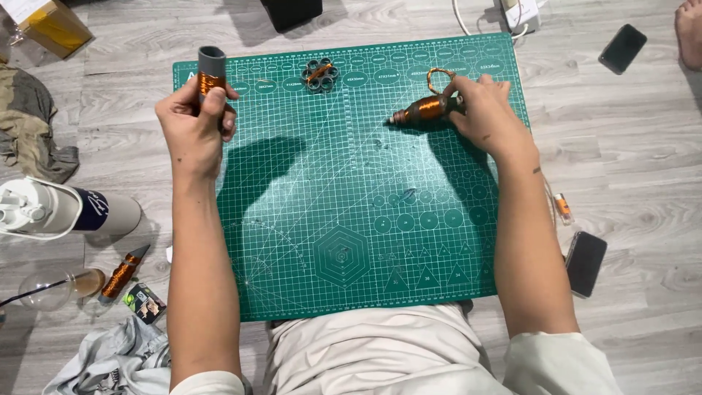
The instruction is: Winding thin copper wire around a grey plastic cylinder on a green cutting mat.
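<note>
My left hand point(196, 121) grips an upright grey tube wound with copper wire point(210, 73) at the far left corner of the green cutting mat point(322, 212). My right hand point(486, 110) holds a dark cone-shaped spool of copper wire point(424, 111), lying on its side on the mat with its tip pointing left. A loose loop of copper wire point(437, 77) rises above the spool by my fingers. A small grey flower-shaped ring part with copper wire on it point(319, 75) lies at the mat's far edge between my hands.
On the wooden floor left of the mat lie a second copper spool point(123, 275), a glass point(55, 289), a white jug point(44, 210) and cloth. Right of the mat lie two dark phones point(586, 262) point(622, 48) and a small lighter point(562, 208). Another person's foot point(689, 29) shows top right.
</note>
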